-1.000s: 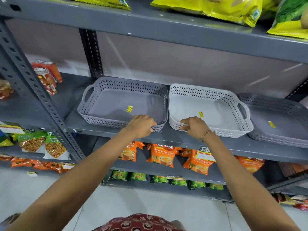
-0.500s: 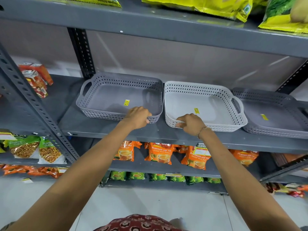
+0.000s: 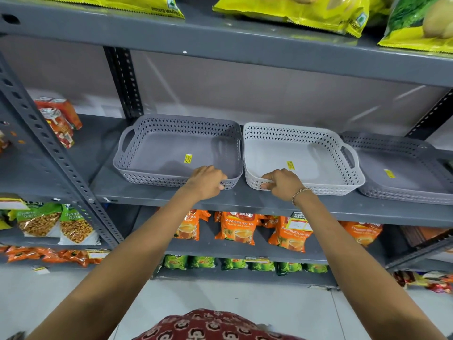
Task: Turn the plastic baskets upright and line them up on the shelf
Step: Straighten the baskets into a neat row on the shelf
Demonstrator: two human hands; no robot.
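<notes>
Grey shelf carries three upright baskets side by side: your left hand clamps the grey basket front rim, right hand pinches the white basket rim, dark basket beside it.

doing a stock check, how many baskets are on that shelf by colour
grey baskets: 2, one gripped at its front rim by the left hand, one at the far right
white baskets: 1, gripped by the right hand
total: 3, all upright
</notes>
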